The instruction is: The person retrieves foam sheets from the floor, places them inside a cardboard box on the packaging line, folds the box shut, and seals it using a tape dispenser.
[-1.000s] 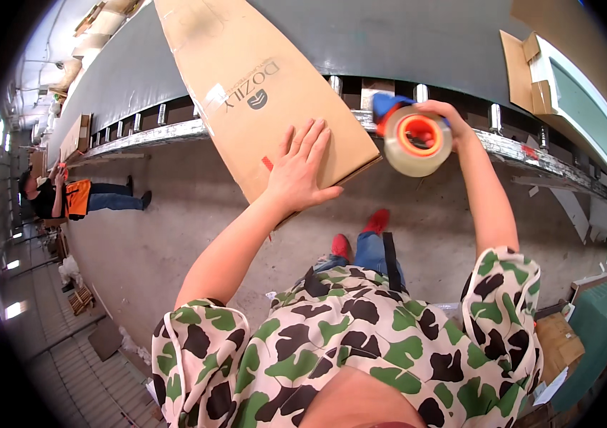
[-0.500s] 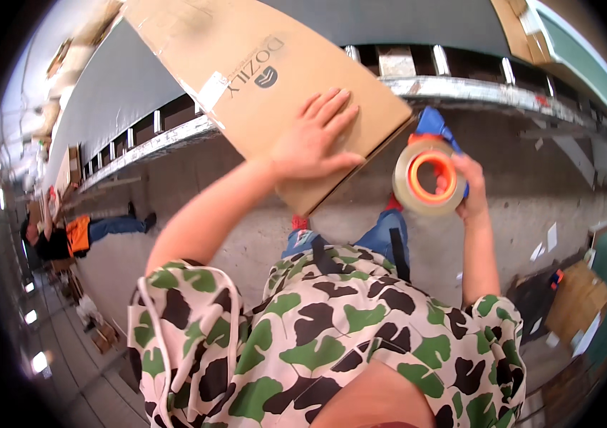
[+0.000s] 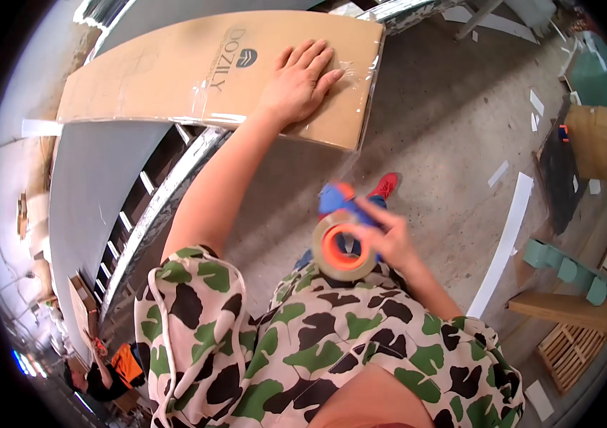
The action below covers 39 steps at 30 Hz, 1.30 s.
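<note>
A long brown cardboard carton point(image 3: 153, 78) lies across a grey conveyor belt point(image 3: 96, 171), its near end jutting past the metal rail. My left hand point(image 3: 300, 87) is spread flat on the carton's top near that end, palm down. Shiny clear tape shows along the carton's side and end edges. In front of my body, my right hand point(image 3: 396, 242) grips a blue and orange tape dispenser point(image 3: 326, 258) with a large roll of clear tape. Motion blurs the dispenser and the right fingers. It is apart from the carton, and a faint clear strip seems to run between them.
The belt's worn metal rail point(image 3: 157, 196) curves along my left. A co-worker point(image 3: 107, 378) in black and orange is at the far lower left, by another carton. White strips point(image 3: 506, 242), a wooden pallet point(image 3: 571, 353) and green pieces point(image 3: 567, 267) lie right.
My view has turned to the right along with my body. The dispenser has come from beside the carton's end down toward my waist. My left hand stays on the carton.
</note>
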### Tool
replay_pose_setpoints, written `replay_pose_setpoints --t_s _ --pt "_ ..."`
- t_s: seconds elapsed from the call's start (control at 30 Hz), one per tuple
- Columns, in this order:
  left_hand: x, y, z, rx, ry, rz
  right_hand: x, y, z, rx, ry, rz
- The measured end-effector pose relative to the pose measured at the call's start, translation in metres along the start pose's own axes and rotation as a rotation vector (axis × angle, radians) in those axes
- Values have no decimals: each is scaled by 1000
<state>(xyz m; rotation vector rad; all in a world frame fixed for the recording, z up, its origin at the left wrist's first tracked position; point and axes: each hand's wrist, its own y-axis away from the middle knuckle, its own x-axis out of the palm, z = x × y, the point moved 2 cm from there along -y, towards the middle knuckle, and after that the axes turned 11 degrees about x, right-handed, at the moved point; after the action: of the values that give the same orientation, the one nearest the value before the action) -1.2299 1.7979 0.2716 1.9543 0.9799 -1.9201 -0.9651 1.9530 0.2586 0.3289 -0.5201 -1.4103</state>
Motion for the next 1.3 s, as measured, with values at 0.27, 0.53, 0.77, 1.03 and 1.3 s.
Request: replay_pose_setpoints --t_s 0.27,0.53,0.77,1.03,1.3 --pt "-14 12 4 32 324 -107 23 -92 26 -3 -301 259" --pt "-45 68 -16 422 -129 386 -40 -52 -53 33 -385 255" --pt "-43 68 -11 377 -39 340 -48 -70 -17 -232 -154 -12" --pt "-64 60 -34 301 22 457 32 -84 -49 -213 -161 90" --pt "0 40 -94 895 -329 812 24 -98 -73 -5 -176 307"
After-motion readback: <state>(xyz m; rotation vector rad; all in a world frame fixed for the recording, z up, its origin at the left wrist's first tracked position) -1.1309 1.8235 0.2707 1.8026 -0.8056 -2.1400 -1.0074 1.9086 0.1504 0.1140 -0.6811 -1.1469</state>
